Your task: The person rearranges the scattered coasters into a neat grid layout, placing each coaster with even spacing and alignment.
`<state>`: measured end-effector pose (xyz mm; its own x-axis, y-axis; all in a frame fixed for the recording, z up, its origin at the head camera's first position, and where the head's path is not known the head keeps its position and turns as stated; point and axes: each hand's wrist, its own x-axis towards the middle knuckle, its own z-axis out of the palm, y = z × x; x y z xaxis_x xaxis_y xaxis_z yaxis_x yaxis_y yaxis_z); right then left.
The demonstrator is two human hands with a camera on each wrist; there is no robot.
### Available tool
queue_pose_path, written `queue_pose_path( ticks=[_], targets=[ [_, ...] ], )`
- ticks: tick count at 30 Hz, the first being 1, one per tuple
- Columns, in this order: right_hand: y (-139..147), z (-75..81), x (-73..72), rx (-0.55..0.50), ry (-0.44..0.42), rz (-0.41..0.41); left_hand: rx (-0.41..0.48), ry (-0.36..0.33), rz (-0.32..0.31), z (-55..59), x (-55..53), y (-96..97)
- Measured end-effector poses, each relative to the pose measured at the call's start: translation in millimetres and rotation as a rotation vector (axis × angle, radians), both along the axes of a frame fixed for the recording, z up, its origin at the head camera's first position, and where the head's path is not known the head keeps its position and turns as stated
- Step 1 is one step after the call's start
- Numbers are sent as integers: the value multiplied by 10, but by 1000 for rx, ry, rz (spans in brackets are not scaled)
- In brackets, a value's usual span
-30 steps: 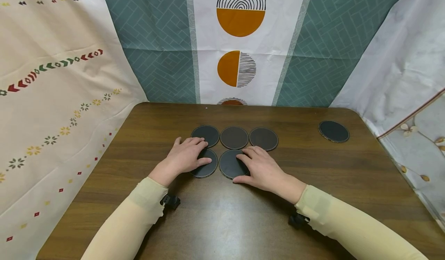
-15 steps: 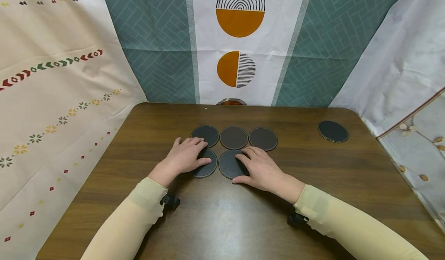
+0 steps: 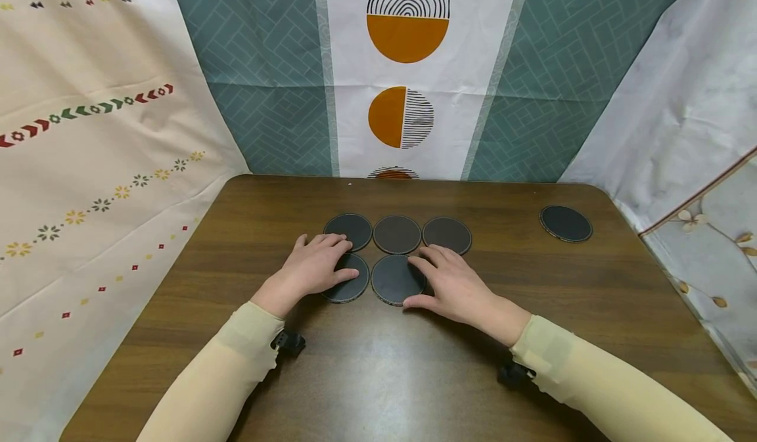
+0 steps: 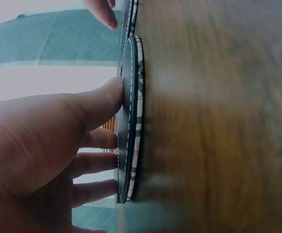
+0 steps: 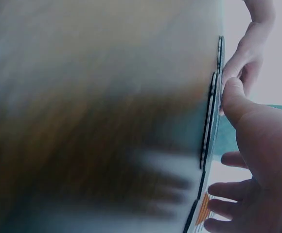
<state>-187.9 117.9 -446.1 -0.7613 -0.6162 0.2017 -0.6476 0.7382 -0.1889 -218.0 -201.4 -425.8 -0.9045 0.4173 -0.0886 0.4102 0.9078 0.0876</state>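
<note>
The left hand [image 3: 312,268] rests flat, fingers loosely spread, on the left front coaster [image 3: 350,282], near the middle of the table [image 3: 532,284]. The right hand [image 3: 452,281] rests beside the right front coaster [image 3: 394,278], fingers apart, fingertips and thumb touching its edge. These discs appear thin, light, stiff and low-friction; take hold by pinching the rim [image 4: 137,111].

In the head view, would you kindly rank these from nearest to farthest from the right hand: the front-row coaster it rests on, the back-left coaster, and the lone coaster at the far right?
1. Front-row coaster: directly under the fingers of the right hand.
2. Back-left coaster: in the back row, up and to the left, by the left hand.
3. Lone coaster: apart from the rest, near the table's far right corner.
</note>
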Motion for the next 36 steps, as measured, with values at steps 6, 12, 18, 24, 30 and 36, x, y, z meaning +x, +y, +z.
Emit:
queue_pose_path(
  ticks=[6,12,18,24,30,36],
  targets=[
    [154,10,-5,2,6,-32,-8,-8,4,-1,2,-1],
    [346,16,-29,11,30,-43,-5,-9,5,-8,2,-4],
    [596,31,-77,35,49,-79,-5,-6,0,-9,2,-3],
    [831,82,-112,37,42,-135,-2,-4,1,3,8,-5],
    [1020,121,-133,61,14,-196,2,-7,2,6,14,-4],
    [1165,149,-160,68,-2,-237,3,-4,-1,0,10,3]
  ],
)
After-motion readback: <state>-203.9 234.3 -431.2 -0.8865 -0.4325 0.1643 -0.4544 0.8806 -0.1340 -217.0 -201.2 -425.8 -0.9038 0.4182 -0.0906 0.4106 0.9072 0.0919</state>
